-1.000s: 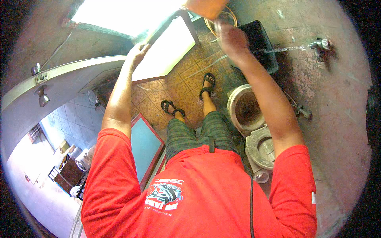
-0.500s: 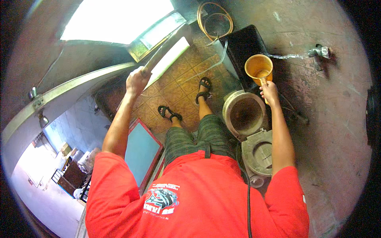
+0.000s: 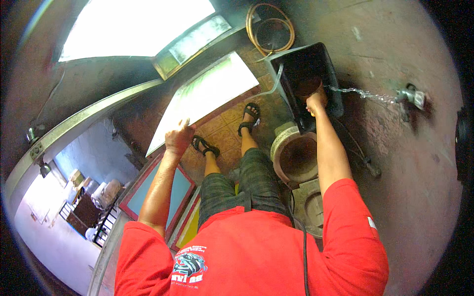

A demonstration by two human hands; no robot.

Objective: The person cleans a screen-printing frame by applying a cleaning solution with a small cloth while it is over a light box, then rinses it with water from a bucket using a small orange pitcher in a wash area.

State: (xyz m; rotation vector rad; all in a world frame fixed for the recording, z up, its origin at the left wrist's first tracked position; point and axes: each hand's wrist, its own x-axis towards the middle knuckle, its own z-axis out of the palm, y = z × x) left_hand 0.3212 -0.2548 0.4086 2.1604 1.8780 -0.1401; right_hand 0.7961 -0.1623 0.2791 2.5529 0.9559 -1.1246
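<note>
My left hand (image 3: 179, 137) grips the near edge of a flat rectangular panel (image 3: 212, 91), whose face is bright white with glare. The panel slants above the tiled floor, in front of my sandalled feet. My right hand (image 3: 316, 102) reaches into a black tub (image 3: 308, 61), closed round the handle of a dipper (image 3: 307, 86). The dipper's bowl looks dark inside the tub, and how much water it holds is hidden. From a wall tap (image 3: 411, 97), water (image 3: 364, 92) runs into the tub.
A round, stained container (image 3: 296, 160) stands just below the tub, with a lid-like piece (image 3: 313, 207) beside it. A coiled hose (image 3: 291, 29) lies beyond the tub. Frames with blue (image 3: 168, 195) and yellow (image 3: 190, 222) faces lean at my left. A low ledge (image 3: 113, 101) curves along the left.
My right hand has lowered the dipper from beside the tub into it. My left hand has moved down and turned the panel, so its broad white face now shows instead of its narrow side.
</note>
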